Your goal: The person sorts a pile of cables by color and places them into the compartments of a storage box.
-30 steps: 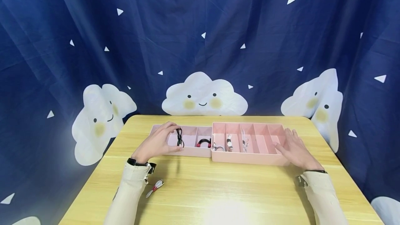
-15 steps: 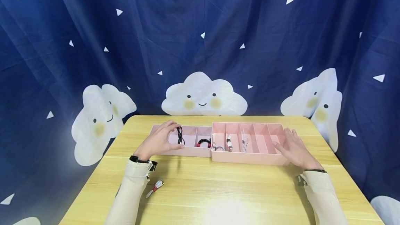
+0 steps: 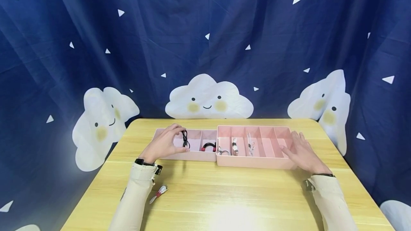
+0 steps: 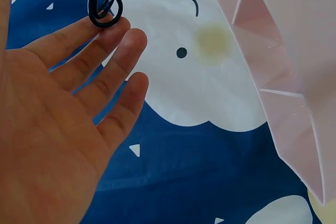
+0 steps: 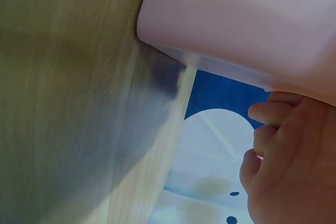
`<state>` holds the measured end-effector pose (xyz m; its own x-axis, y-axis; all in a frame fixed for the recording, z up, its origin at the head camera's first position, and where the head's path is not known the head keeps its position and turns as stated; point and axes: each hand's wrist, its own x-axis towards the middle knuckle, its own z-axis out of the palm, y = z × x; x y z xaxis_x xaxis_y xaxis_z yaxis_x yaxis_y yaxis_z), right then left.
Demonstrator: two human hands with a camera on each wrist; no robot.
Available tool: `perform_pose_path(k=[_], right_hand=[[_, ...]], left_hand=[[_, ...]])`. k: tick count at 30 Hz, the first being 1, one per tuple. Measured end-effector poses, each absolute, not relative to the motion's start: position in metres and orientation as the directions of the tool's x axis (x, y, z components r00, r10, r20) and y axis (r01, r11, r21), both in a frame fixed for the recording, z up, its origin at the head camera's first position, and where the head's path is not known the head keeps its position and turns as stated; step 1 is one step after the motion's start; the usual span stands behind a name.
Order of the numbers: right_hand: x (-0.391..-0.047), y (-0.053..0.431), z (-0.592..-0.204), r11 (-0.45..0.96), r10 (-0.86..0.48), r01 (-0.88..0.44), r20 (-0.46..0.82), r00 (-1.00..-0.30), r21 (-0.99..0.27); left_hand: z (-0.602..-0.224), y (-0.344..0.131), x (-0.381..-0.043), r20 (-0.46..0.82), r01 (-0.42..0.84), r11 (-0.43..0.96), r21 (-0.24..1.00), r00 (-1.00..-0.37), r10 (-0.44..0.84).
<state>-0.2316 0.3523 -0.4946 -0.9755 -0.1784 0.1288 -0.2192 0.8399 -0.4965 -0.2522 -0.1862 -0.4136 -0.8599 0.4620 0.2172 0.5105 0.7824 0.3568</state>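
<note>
black cable | coiled, upright | held over left pink tray, middle compartment

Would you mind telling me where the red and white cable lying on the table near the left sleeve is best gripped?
Pinch the red and white cable at its bundled white end, coming from above. It lies flat on the table, clear of the pink trays, so fingers probably close best across its narrow width.

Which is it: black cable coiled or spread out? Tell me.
Coiled: the black cable hangs as a bundled loop from the left hand over the smaller pink tray.
</note>
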Motion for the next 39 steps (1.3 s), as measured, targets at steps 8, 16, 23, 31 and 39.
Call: perform_pose_path(k=[8, 16, 23, 31, 39], right_hand=[[-0.232, 0.352, -0.494, 0.842, -0.175, -0.218, 0.132, -0.976, -0.493], [-0.232, 0.351, -0.494, 0.843, -0.176, -0.217, 0.129, -0.976, -0.492], [-0.231, 0.351, -0.494, 0.841, -0.175, -0.214, 0.124, -0.977, -0.496], [-0.231, 0.351, -0.494, 0.841, -0.175, -0.213, 0.123, -0.977, -0.497], [-0.231, 0.35, -0.492, 0.841, -0.168, -0.213, 0.134, -0.977, -0.497]], left_hand=[[-0.417, -0.185, -0.255, 0.207, 0.497, 0.784, 0.371, -0.868, 0.453], [-0.419, -0.186, -0.259, 0.209, 0.498, 0.782, 0.374, -0.867, 0.452], [-0.422, -0.186, -0.261, 0.215, 0.498, 0.781, 0.377, -0.867, 0.449], [-0.426, -0.186, -0.264, 0.198, 0.482, 0.79, 0.378, -0.876, 0.44], [-0.429, -0.185, -0.268, 0.202, 0.485, 0.796, 0.361, -0.874, 0.441]])
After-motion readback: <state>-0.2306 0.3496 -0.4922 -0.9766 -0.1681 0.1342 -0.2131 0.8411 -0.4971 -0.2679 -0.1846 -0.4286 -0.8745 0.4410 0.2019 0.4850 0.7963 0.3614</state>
